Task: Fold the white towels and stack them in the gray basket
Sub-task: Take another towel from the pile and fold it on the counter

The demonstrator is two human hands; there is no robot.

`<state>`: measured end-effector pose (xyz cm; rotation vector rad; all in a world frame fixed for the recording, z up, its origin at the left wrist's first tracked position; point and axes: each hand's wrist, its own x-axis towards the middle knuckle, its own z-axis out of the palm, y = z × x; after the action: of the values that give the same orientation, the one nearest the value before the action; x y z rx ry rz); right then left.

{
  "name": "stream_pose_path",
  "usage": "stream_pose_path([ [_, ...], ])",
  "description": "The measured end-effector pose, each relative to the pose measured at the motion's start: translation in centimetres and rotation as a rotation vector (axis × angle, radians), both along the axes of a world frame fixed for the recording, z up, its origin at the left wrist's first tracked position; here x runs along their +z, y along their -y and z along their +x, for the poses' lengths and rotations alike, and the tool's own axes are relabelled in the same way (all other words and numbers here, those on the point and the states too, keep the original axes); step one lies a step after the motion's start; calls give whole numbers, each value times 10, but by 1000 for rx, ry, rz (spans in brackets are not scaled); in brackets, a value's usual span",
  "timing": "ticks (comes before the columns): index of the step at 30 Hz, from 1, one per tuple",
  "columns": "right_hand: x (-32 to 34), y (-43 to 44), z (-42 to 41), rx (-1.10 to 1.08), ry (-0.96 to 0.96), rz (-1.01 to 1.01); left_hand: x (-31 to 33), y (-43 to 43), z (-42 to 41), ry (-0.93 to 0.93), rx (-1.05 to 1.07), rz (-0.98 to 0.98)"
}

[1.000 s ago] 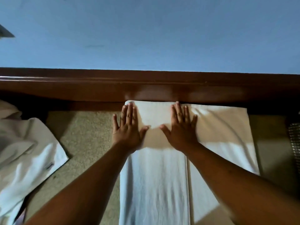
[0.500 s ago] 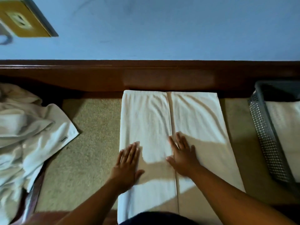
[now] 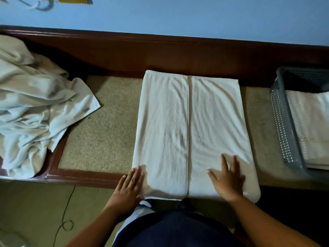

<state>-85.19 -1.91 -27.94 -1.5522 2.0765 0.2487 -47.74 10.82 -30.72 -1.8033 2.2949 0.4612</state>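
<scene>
Dim room, cool blue cast on the wall [image 3: 178, 18]. Light seems to come from behind and left of the person. Soft shadows fall ahead and right of the left hand [image 3: 128, 188] and right hand [image 3: 227, 180] onto the folded towel [image 3: 163, 122], and its near end is shaded. The towel is the brightest thing, no glare. Basket [image 3: 281, 125] at the right edge is murky, floor at lower left darker. Wide-angle bend: the wooden rail [image 3: 160, 50] curves. Whole frame soft. Towel pile [image 3: 32, 113] is mushy, top-left corner streaked with blur.
</scene>
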Motion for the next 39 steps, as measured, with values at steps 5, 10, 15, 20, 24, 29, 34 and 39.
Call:
stream_pose_path([
  [5,-4,-4,-43,-387,-17,-34,4,-12,-27,-358,489,-111],
  [10,1,10,-68,-485,15,-74,-1,-6,-61,-779,1403,-84],
  [15,1,15,-86,-458,99,-43,-15,-10,-67,-1064,1712,161],
  [20,4,4,-83,-505,177,57,-14,-30,-49,-913,1399,339],
  [24,10,-8,-86,-555,222,61,-16,-40,-32,-411,997,524],
  [29,12,-35,-83,-605,247,21,-22,-39,-13,-259,759,706],
  [34,19,-56,-52,-548,192,-74,-20,-35,17,-43,615,705],
  [39,22,-58,-5,-574,245,-160,13,3,43,-173,474,758],
])
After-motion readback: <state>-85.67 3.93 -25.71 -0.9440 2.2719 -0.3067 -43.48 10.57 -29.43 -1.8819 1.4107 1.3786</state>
